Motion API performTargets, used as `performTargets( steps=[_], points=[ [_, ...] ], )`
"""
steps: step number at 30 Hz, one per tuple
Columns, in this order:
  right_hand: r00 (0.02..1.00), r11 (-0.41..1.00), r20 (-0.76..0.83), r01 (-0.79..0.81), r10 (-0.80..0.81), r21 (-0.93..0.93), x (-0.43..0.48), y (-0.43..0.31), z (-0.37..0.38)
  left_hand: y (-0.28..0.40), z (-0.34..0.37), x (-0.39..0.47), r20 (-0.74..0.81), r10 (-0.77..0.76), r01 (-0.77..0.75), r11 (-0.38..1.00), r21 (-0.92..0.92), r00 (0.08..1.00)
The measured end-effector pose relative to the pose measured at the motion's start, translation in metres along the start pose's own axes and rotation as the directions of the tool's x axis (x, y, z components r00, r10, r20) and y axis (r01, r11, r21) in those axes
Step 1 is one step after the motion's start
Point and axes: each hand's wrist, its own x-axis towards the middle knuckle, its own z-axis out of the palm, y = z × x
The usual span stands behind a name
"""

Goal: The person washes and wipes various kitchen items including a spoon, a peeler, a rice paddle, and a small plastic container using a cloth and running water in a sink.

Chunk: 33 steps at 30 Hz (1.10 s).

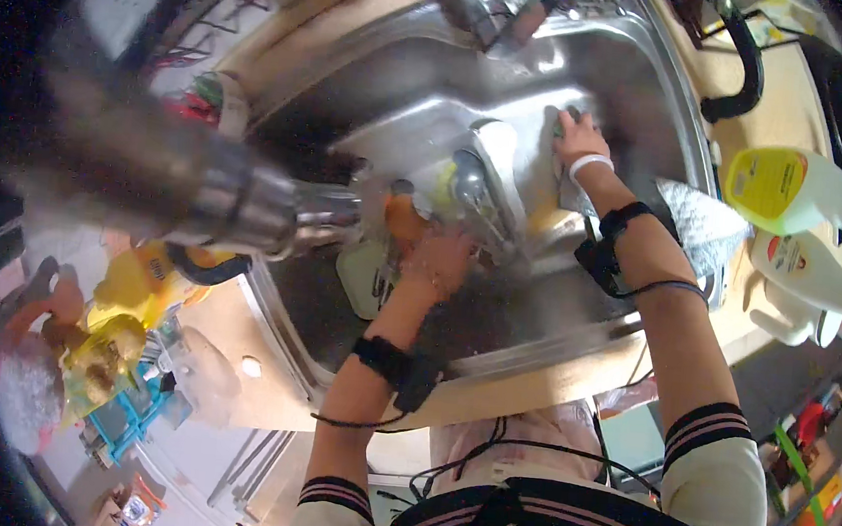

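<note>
My left hand (437, 260) is low in the steel sink (504, 336), blurred and wet. It is at a cluster of dishes, close to an orange item (404, 216); whether its fingers grip anything is unclear. Beside it lie metal utensils (489, 224), a rounded shiny piece (468, 176) and a pale green lid or tray (359, 277). Farther right, my right hand (585, 139) presses down on the sink floor, fingers curled over a small dark green pad (558, 128). A light-coloured flat item (575, 195) lies under its wrist.
A large metal faucet (262, 202) reaches in from the left, close to the camera. Foil-like sheeting (706, 222) lies over the sink's right rim. Bottles, including a yellow-green one (765, 182), line the right counter. A yellow bag (134, 281) and a blue basket (130, 418) are at left.
</note>
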Motion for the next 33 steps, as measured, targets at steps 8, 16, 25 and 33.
performTargets(
  steps=[8,16,25,33],
  points=[
    [0.979,0.989,-0.199,0.066,-0.039,0.130,-0.002,0.008,-0.005,0.090,-0.161,-0.112,-0.210,-0.187,0.220,0.964,0.148,0.960],
    [0.513,0.506,0.200,0.573,-0.835,0.645,-0.190,-0.067,-0.150,0.169,-0.288,-0.228,-0.560,-0.063,0.110,0.993,0.051,0.826],
    [0.695,0.628,-0.135,0.703,-0.706,0.333,-0.294,-0.218,-0.223,0.167,-0.293,-0.334,-0.635,0.126,-0.148,0.989,0.019,0.762],
    [0.691,0.949,-0.700,0.309,-0.178,0.064,-0.186,-0.330,-0.272,0.140,-0.268,-0.410,-0.663,0.109,-0.159,0.987,-0.016,0.740]
  ],
)
